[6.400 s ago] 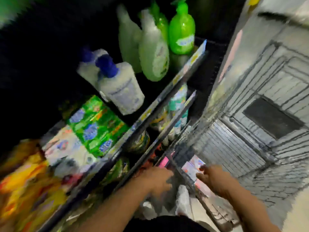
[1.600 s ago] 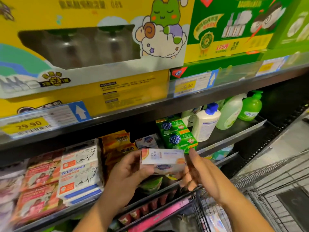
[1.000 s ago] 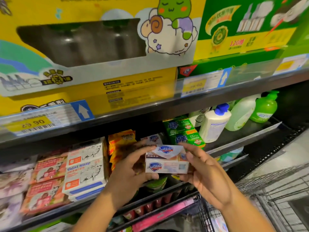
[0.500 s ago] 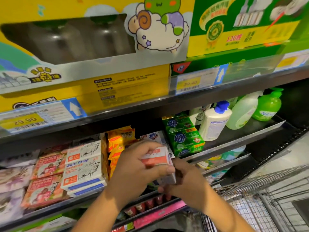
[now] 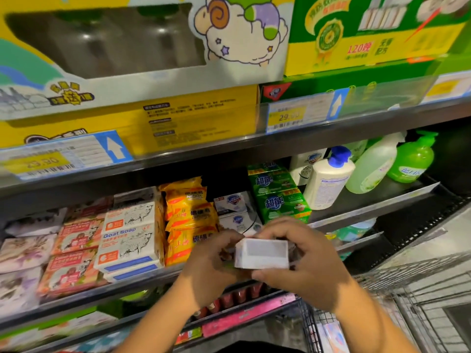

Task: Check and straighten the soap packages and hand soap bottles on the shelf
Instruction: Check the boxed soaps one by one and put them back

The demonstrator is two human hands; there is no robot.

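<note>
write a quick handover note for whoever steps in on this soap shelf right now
Both hands busy: left grip grips the left end of the white soap box, right grip wraps its right end.
The box is off the shelf, held in front of the stack of white-and-blue soap boxes.
Goat Soap packs, yellow packs and green packs sit stacked in rows.
Left to do: probably set the box back on its stack, then check the pump bottles at the right, which look tilted, though the wide lens may cause that.

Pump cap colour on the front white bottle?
Blue pump cap on the white bottle; head view.
</note>
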